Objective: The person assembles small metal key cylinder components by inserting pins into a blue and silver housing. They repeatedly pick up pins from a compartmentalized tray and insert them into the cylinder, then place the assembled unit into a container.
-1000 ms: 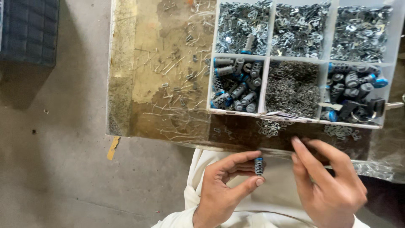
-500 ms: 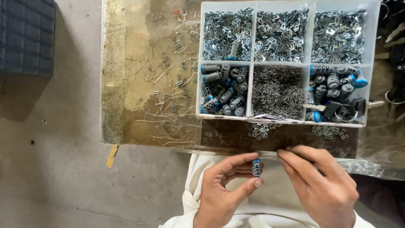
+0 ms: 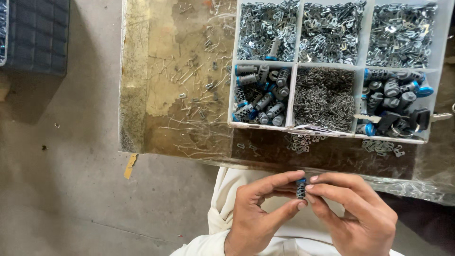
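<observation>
My left hand (image 3: 258, 213) pinches a small grey cylinder with a blue end (image 3: 301, 189) between thumb and fingers, just below the table edge. The fingertips of my right hand (image 3: 355, 211) press on the same cylinder from the right. Above them stands a white compartment tray (image 3: 292, 85). One lower compartment holds grey cylinders with blue ends (image 3: 259, 97), the middle one thin metal pins (image 3: 323, 97), and the right one more cylinders with a black-headed key (image 3: 393, 118). The upper compartments hold small metal clips (image 3: 332, 31).
The tray rests on a worn brown tabletop under clear plastic (image 3: 180, 95), strewn with loose pins and clips (image 3: 301, 141). A dark crate (image 3: 33, 33) stands on the concrete floor at the left. A scrap of tape (image 3: 129, 166) lies on the floor.
My right hand has closed in from the right and its fingertips now touch the cylinder held by my left hand. The view has shifted a little.
</observation>
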